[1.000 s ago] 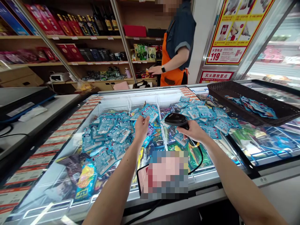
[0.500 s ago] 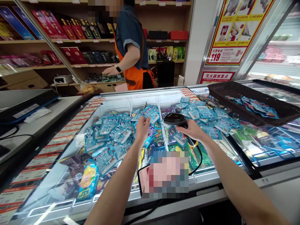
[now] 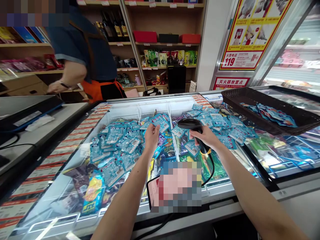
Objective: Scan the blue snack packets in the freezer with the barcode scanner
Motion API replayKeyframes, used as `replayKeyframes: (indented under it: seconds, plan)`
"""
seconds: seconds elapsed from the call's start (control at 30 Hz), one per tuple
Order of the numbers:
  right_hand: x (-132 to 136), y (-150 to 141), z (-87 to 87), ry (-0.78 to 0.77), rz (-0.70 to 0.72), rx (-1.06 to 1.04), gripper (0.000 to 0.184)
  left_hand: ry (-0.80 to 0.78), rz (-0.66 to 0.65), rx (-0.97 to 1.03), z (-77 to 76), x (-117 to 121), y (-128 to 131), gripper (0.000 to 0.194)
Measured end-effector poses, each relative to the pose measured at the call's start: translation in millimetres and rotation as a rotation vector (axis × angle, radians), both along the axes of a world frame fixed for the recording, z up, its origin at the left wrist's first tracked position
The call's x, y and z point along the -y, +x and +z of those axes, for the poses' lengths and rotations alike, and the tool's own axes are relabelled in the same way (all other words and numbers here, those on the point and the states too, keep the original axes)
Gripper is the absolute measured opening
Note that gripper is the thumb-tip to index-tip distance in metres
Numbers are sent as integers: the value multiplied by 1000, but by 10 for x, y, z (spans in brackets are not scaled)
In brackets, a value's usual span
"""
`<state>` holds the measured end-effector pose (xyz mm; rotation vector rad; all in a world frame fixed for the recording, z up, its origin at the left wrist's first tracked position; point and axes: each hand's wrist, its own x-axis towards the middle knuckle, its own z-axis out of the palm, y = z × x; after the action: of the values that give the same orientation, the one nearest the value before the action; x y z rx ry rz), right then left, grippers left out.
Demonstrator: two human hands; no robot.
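Gripping firmly, my right hand (image 3: 206, 137) is closed around a black handheld barcode scanner (image 3: 191, 124), its head pointing toward 10 o'clock. My left hand (image 3: 151, 137) pinches a blue sachet (image 3: 160, 122) at its lower edge, just above a heap of blue sachets (image 3: 117, 146) in the left compartment of a display freezer (image 3: 150, 98). A dark woven basket (image 3: 267, 106) rests at 2 o'clock; a co-worker (image 3: 82, 56) in an orange apron stands at 11 o'clock.
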<state>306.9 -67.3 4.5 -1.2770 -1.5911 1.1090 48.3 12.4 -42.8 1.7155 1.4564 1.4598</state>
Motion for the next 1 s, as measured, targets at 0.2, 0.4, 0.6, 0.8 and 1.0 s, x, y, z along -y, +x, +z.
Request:
replayKeyframes:
  seconds: [0.2,0.4,0.6,0.8,1.0]
  plan:
    - [-97,26,-79,-25,1,-126,39,118,104,-174,83,99,-8,25]
    - [-182,19,-128,-96,-41,-234,38,201,224,-362,192,67,-215,48]
    - [-168,10,-106,-107,-48,-228,37,184,502,-584,279,113,-468,50]
    - [-132,-7,-80,-86,-38,-264,39,278,68,-717,307,151,-122,35]
    - [-119,-2,-46,-92,-13,-277,37,163,-339,-685,65,37,298,43]
